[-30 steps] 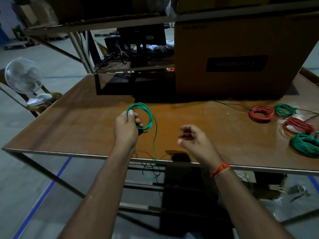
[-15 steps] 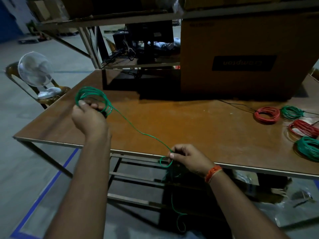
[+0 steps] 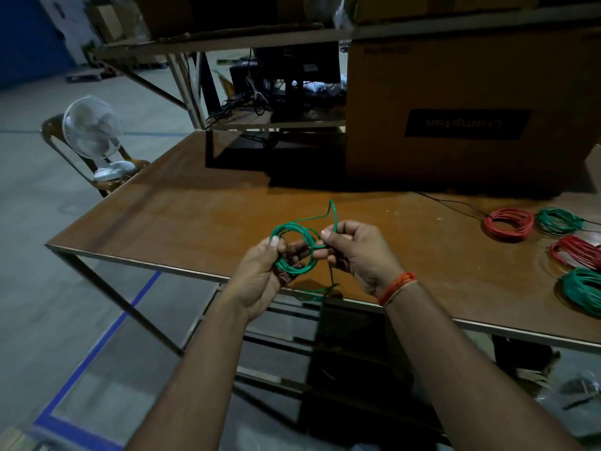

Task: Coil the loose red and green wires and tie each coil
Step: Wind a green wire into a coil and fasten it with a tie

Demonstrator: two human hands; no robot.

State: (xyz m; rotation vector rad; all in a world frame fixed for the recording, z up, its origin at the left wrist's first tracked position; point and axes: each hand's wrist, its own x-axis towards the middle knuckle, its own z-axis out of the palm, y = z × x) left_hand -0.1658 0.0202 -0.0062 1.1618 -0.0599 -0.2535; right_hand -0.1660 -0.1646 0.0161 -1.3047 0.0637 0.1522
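Winding green wire [image 3: 294,252] into a coil: left hand [image 3: 260,275] grips the loops, right hand [image 3: 357,252] pinches the strand beside them. Advice: lay each turn flush against the left fingers, keeping tension.

A warehouse-like workshop: metal shelving [image 3: 227,37], cardboard box [image 3: 455,92], wooden worktable [image 3: 195,216].

Both hands [image 3: 312,258] grip a green wire coil [image 3: 294,252] above table [image 3: 195,216].

Bare brown table [image 3: 201,219] spreads left of and beyond both hands; cardboard box [image 3: 468,118] blocks the back, 4 wire coils [image 3: 507,223] crowd the right.
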